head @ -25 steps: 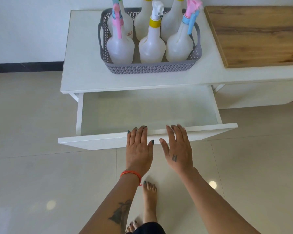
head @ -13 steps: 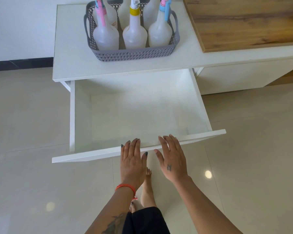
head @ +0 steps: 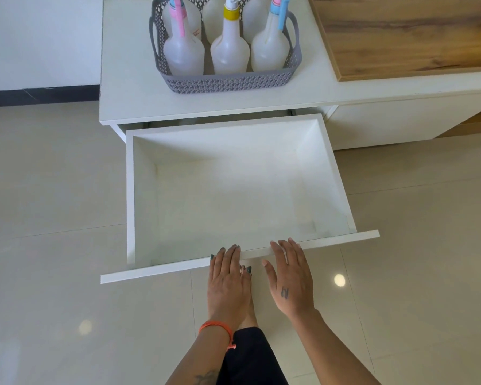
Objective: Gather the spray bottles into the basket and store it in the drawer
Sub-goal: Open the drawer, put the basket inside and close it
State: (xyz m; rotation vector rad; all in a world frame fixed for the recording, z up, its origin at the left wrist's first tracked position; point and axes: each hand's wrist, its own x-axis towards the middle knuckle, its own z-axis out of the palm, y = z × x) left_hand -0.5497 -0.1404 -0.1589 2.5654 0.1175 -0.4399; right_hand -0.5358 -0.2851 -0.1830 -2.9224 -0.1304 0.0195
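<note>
Both hands flat on the front edge of the open drawer, basket of spray bottles on the cabinet top.

The left hand (head: 228,282) and right hand (head: 289,279) lie side by side, fingers straight and spread open over the near front panel of the white drawer (head: 342,176), grasping nothing. The drawer is pulled far out. At the far side, on the white cabinet top (head: 128,79), the grey basket (head: 228,83) holds the spray bottles (head: 229,51) standing upright. A wooden board (head: 411,31) lies to the right.
</note>
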